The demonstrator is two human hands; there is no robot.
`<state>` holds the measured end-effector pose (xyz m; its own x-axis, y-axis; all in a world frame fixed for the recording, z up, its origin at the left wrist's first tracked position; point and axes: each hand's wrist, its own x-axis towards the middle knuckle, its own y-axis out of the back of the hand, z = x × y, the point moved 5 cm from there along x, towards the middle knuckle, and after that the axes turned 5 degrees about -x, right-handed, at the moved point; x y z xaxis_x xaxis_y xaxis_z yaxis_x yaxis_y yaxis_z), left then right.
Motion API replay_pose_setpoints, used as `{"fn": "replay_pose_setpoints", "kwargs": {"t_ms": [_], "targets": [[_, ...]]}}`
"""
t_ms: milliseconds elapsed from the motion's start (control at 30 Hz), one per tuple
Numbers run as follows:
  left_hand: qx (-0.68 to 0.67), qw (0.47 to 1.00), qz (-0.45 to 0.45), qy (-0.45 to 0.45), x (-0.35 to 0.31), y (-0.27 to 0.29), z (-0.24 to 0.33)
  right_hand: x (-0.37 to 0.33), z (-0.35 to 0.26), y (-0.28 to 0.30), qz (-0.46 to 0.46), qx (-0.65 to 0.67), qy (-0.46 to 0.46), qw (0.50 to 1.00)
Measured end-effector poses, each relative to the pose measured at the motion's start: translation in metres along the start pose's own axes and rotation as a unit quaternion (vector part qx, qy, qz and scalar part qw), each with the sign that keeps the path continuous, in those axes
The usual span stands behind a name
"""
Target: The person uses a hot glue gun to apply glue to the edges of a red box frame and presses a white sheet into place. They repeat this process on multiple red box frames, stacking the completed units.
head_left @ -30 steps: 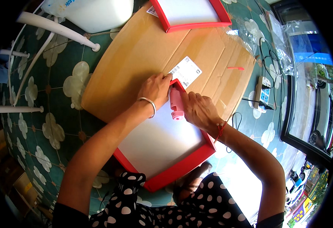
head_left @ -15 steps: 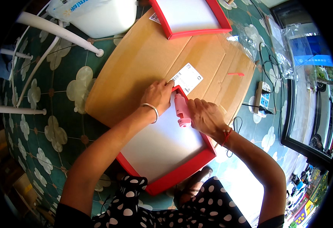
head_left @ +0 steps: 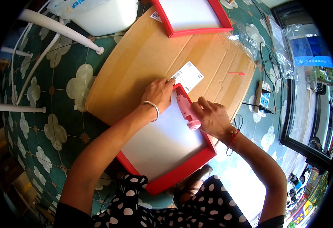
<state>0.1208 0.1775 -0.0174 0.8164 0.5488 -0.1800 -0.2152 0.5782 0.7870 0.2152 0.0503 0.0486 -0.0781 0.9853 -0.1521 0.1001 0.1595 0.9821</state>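
A shallow red box (head_left: 181,170) with a white inside lies partly on a large cardboard carton, its near end toward my knees. My left hand (head_left: 158,95) pinches its far left corner, thumb side hidden from view. In my right hand (head_left: 212,117) is a pink hot glue gun (head_left: 188,112), held over the box's far right side. Its nozzle points away from me, near the inner edge of the far corner. The handle and trigger are hidden behind my fingers.
The cardboard carton (head_left: 136,60) bears a second red box (head_left: 200,31), a white label (head_left: 188,76) and a thin red strip (head_left: 237,73). A power strip (head_left: 263,97) with black cables lies on the tiled floor at right. White metal legs (head_left: 60,28) stand at left.
My right hand and the glue gun have shifted right and slightly toward me, and the gun's rear end has swung right. My left hand stays at the box's corner.
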Motion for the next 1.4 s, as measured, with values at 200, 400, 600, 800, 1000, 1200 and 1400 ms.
{"fn": "replay_pose_setpoints", "kwargs": {"t_ms": [200, 400, 600, 800, 1000, 1200, 1400], "targets": [[-0.008, 1.000, 0.007, -0.028, -0.001, -0.002, 0.000, -0.028, 0.034, 0.026, 0.020, 0.308, -0.260, 0.915], [-0.008, 1.000, 0.020, -0.022, -0.001, 0.002, -0.001, -0.041, 0.054, 0.039, 0.069, 0.243, -0.274, 0.928], [-0.020, 1.000, 0.009, -0.015, 0.000, 0.000, 0.004, -0.057, 0.070, 0.035, 0.073, 0.350, -0.273, 0.893], [-0.017, 0.992, 0.126, 0.019, 0.011, 0.015, -0.034, -0.077, 0.066, 0.048, 0.085, 0.378, -0.223, 0.894], [-0.101, 0.980, 0.151, 0.081, 0.008, 0.032, -0.062, -0.109, 0.071, 0.001, 0.131, 0.448, -0.357, 0.809], [-0.117, 0.970, 0.184, 0.107, -0.024, 0.021, -0.060, -0.085, 0.067, -0.030, 0.153, 0.398, -0.371, 0.825], [0.221, 0.956, 0.128, -0.141, -0.027, 0.028, 0.004, -0.077, 0.081, -0.042, 0.175, 0.345, -0.397, 0.832]]}}
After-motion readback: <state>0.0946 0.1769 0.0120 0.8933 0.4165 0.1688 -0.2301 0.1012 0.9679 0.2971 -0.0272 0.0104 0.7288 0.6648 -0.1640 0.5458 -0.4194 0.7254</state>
